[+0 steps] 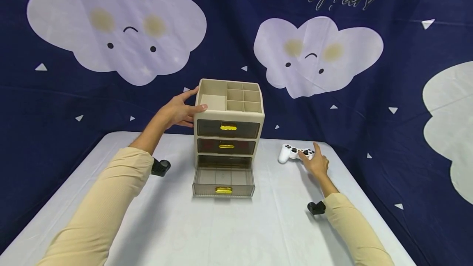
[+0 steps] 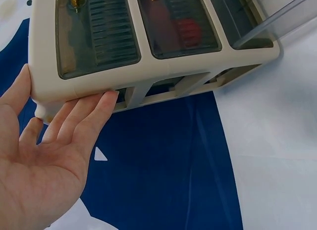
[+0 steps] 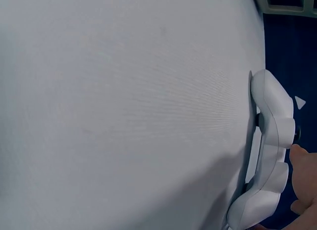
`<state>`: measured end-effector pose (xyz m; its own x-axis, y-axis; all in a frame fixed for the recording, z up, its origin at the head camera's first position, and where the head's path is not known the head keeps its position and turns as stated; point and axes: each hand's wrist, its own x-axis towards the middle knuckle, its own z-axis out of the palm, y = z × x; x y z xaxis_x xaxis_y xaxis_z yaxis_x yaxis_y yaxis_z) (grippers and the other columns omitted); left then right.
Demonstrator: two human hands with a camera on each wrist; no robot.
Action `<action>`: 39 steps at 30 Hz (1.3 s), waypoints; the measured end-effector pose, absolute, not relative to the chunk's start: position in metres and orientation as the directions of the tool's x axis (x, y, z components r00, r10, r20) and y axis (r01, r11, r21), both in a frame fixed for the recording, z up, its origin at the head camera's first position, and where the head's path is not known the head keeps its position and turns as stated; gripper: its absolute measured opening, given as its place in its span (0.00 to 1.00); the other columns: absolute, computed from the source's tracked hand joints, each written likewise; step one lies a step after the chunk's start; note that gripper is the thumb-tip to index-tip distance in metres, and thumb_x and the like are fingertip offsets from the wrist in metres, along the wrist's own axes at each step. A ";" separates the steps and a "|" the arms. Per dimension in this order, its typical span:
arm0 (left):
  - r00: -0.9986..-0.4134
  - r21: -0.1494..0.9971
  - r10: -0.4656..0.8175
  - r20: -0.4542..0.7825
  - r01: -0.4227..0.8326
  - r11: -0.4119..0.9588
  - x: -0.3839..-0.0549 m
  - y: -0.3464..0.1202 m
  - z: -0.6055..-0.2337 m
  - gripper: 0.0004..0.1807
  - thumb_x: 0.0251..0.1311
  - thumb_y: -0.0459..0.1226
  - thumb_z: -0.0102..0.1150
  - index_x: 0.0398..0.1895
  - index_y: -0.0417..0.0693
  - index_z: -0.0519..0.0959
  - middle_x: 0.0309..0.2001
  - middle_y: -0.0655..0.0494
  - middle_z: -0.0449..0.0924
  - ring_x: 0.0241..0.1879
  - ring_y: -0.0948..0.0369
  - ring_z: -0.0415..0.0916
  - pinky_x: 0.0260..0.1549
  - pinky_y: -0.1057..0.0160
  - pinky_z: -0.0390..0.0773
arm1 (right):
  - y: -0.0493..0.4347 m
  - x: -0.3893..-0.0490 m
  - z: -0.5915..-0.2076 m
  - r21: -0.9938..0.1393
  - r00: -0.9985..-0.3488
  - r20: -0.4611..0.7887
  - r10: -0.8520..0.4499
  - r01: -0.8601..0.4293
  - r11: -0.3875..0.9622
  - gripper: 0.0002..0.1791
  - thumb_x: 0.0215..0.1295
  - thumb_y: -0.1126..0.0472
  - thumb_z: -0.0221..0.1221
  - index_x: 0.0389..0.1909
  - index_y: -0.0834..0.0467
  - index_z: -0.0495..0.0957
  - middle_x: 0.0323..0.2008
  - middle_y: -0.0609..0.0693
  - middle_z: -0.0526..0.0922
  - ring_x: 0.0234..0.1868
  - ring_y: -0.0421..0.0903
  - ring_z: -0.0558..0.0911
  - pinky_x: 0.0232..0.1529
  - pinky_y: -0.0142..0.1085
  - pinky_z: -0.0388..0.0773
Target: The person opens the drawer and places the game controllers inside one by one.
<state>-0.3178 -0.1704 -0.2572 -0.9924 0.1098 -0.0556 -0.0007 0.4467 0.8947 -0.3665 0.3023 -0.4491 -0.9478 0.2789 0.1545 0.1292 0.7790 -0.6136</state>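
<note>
A cream drawer organizer (image 1: 229, 115) stands on the table, with its lowest see-through drawer (image 1: 223, 177) pulled out. The upper drawers are closed, and red shows faintly through the middle drawer front (image 2: 181, 29). My left hand (image 1: 179, 112) rests against the organizer's upper left side, thumb over its top edge and fingers laid along the side. Over on the right, a white game controller (image 1: 290, 154) lies on the table. My right hand (image 1: 317, 163) is at its right end, thumb and index finger spread; the thumb (image 3: 302, 165) is close by the controller's middle, and its right handle is partly hidden.
The organizer's top has one large compartment (image 1: 214, 102) and several small ones. Behind the white table (image 1: 221, 233) hangs a dark blue cloth (image 1: 229, 32) with clouds and triangles. Black wrist devices (image 1: 160, 168) sit by both sleeves.
</note>
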 end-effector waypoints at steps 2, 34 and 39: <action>-0.992 0.894 0.110 -0.058 -0.002 0.449 -0.318 -0.170 -0.257 0.48 0.70 0.50 0.61 0.83 0.73 0.39 0.70 0.34 0.69 0.62 0.40 0.77 0.59 0.44 0.80 | 0.301 -0.366 -0.450 -0.611 -0.948 0.150 0.280 0.134 0.780 0.45 0.72 0.44 0.57 0.80 0.57 0.48 0.67 0.80 0.63 0.67 0.80 0.62 0.68 0.65 0.61; -0.991 0.902 0.120 -0.055 0.003 0.431 -0.316 -0.171 -0.258 0.48 0.70 0.49 0.61 0.82 0.75 0.39 0.69 0.34 0.71 0.61 0.40 0.78 0.59 0.44 0.80 | 0.309 -0.364 -0.446 -0.655 -0.978 -0.004 0.210 0.161 0.739 0.51 0.68 0.44 0.62 0.81 0.61 0.45 0.77 0.71 0.52 0.74 0.79 0.52 0.74 0.65 0.54; -0.991 0.902 0.124 -0.059 0.000 0.431 -0.316 -0.170 -0.257 0.49 0.70 0.49 0.61 0.82 0.76 0.39 0.69 0.34 0.70 0.61 0.40 0.78 0.59 0.44 0.80 | 0.310 -0.362 -0.441 -0.647 -0.980 -0.055 0.194 0.183 0.740 0.51 0.66 0.42 0.63 0.80 0.61 0.49 0.77 0.71 0.53 0.74 0.77 0.52 0.74 0.65 0.55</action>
<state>-0.3155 -0.1705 -0.2572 -0.9905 0.1242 -0.0588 0.0004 0.4308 0.9025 -0.3620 0.3103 -0.4414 -0.9795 0.1938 -0.0548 0.1826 0.7403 -0.6470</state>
